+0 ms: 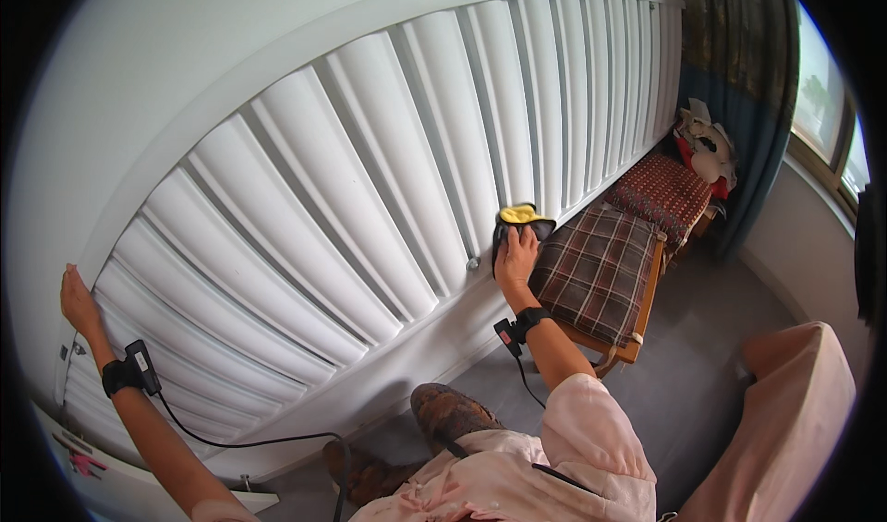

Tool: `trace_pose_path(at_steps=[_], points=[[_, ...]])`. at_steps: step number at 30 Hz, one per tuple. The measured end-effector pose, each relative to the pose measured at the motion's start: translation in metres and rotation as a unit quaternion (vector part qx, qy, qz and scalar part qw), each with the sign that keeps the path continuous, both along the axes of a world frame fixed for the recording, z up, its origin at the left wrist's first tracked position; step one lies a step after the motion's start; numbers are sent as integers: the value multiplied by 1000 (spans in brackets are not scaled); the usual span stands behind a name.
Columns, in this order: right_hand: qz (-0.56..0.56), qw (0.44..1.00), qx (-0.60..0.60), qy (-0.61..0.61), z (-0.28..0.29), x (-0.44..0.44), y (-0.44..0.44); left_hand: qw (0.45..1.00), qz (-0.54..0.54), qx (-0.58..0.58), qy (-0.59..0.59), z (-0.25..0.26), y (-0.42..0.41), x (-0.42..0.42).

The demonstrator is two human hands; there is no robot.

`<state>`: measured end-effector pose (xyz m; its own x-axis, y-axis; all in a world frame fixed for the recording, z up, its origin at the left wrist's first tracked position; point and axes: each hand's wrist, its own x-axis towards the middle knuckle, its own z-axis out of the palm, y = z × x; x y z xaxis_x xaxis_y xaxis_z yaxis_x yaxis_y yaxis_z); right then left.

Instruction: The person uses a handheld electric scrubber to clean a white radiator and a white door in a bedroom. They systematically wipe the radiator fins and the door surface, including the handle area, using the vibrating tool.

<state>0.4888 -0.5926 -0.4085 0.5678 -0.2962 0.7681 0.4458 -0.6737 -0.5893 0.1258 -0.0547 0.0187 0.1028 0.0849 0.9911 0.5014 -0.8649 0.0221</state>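
A large white slatted panel, apparently a radiator (374, 175), fills the wall before me. My right hand (518, 255) grips a yellow and dark grey cloth (523, 215) and presses it at the panel's lower edge, beside the plaid cushion. At the far left, my left hand (77, 300) rests against the panel's outer frame, its fingers together and nothing seen in it. Each wrist wears a black strap with a small cabled device.
A plaid seat cushion (596, 272) lies on a wooden chair at right, with a red patterned cushion (662, 193) behind it. Crumpled cloths or bags (707, 148) lie beyond, near a dark curtain (734, 92). A white shelf-like board (173, 487) is at lower left.
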Motion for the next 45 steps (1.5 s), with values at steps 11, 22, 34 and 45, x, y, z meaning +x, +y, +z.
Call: trace_pose_path(at_steps=[11,22,34,45], points=[[-13,941,18,-338,363,6,35,999,-12,44,16,-3,-22,4],[82,992,-96,9,7,-57,42,993,62,102,-3,-2,-23,1],[188,917,-23,-350,285,-81,94,989,37,141,33,-11,-17,9],[206,957,-134,-154,64,-108,125,985,94,140,21,-9,-14,10]])
